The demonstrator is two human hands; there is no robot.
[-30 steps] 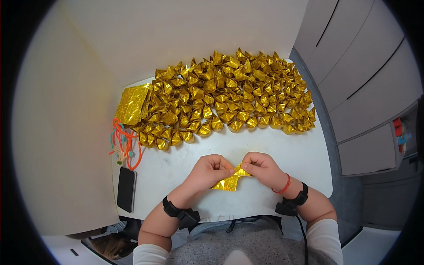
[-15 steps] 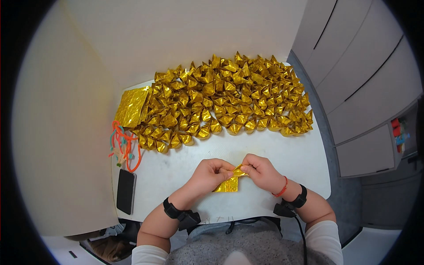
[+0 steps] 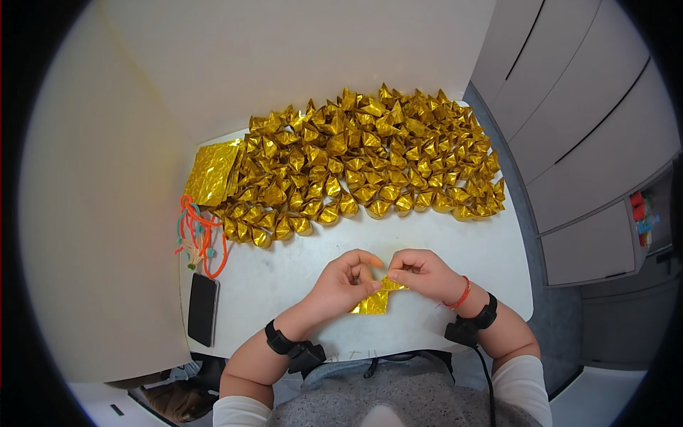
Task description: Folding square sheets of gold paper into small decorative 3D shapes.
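A partly folded sheet of gold foil paper (image 3: 374,303) is between my hands at the front of the table. My left hand (image 3: 340,288) holds its left part, thumb on top, with the index finger lifted and curved away from the thumb. The fingers under the sheet are hidden. My right hand (image 3: 425,276) pinches the narrower folded upper right part of the paper between thumb and bent index finger. Beyond my hands, many folded gold foil ingots (image 3: 370,156) stand in packed rows.
A stack of flat gold foil sheets (image 3: 212,171) lies at the table's left. Next to it are orange and teal cords (image 3: 203,231) and a dark phone (image 3: 203,309). Walls border the white table (image 3: 277,267) behind and left; grey cabinets (image 3: 576,92) stand to the right.
My left index finger has lifted off the paper and moved apart from the thumb. My right hand has shifted slightly right, and the paper has moved slightly right and nearer me.
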